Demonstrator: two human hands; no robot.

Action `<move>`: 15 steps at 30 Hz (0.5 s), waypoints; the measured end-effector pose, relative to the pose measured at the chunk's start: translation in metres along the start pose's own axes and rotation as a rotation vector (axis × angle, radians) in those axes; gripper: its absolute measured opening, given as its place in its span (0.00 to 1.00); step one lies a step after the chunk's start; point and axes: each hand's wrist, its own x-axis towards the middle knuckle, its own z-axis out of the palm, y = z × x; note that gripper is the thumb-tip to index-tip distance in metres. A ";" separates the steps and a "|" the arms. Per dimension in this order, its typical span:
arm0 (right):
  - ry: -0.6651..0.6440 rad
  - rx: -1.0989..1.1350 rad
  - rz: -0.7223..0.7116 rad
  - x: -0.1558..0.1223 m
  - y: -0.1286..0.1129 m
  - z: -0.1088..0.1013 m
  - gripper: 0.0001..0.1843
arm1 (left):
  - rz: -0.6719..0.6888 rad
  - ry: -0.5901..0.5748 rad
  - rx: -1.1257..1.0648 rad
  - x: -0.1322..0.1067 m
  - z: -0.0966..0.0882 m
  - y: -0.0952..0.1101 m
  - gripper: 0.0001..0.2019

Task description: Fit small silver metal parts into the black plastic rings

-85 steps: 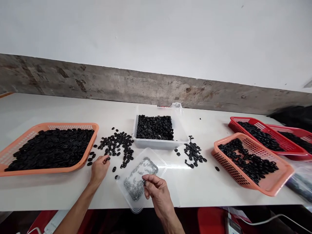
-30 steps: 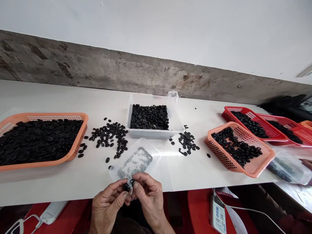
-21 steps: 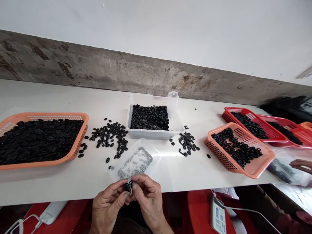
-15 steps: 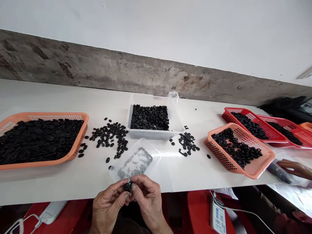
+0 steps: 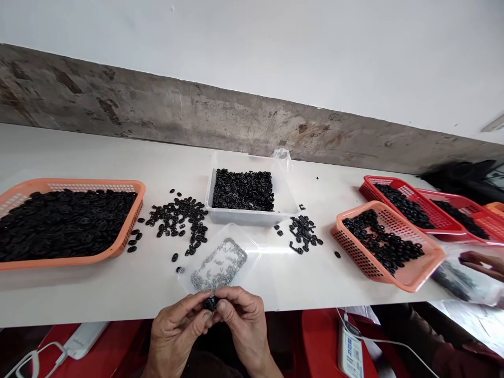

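Note:
Between the fingertips of both hands is a small black plastic part (image 5: 210, 303), held just over the table's front edge. My left hand (image 5: 178, 328) pinches it from the left, thumb and forefinger closed. From the other side my right hand (image 5: 244, 323) presses its thumb and forefinger together at the part; whether a tiny piece sits in them is hidden. Just beyond the fingertips lies a clear shallow tray (image 5: 252, 249) holding many small metal pieces (image 5: 220, 265). Loose black oval parts (image 5: 179, 215) are scattered left of the tray, and another small heap (image 5: 304, 231) lies to the right.
A translucent bin (image 5: 252, 216) of small black parts stands behind the tray. Orange baskets stand at the left (image 5: 129, 226) and right (image 5: 429, 262), with red baskets (image 5: 444, 223) farther right. Another person's hand (image 5: 482, 262) is over a clear bag (image 5: 464, 281) at far right.
Both my hands have shifted slightly right, still gripping the black part together. The other person's hand at far right has lifted a little from the bag.

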 end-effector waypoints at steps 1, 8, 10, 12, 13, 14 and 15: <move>0.001 0.022 0.005 0.000 0.000 -0.001 0.06 | -0.021 -0.010 -0.016 0.000 0.000 0.000 0.12; -0.033 0.060 0.024 0.002 0.005 -0.003 0.04 | -0.246 -0.090 -0.165 0.005 0.001 0.001 0.10; -0.044 0.055 0.022 0.003 0.006 -0.002 0.05 | -0.297 -0.117 -0.203 0.007 0.001 0.001 0.08; -0.058 0.057 0.018 0.002 0.007 -0.001 0.06 | -0.337 -0.142 -0.210 0.007 0.000 0.001 0.07; -0.061 0.050 0.011 0.002 0.007 -0.001 0.06 | -0.347 -0.153 -0.204 0.007 0.000 0.001 0.06; -0.054 0.026 -0.005 0.001 0.007 -0.001 0.06 | -0.348 -0.161 -0.192 0.007 0.000 0.002 0.06; -0.041 -0.018 -0.022 0.000 0.007 -0.002 0.06 | -0.341 -0.166 -0.176 0.007 0.000 0.002 0.06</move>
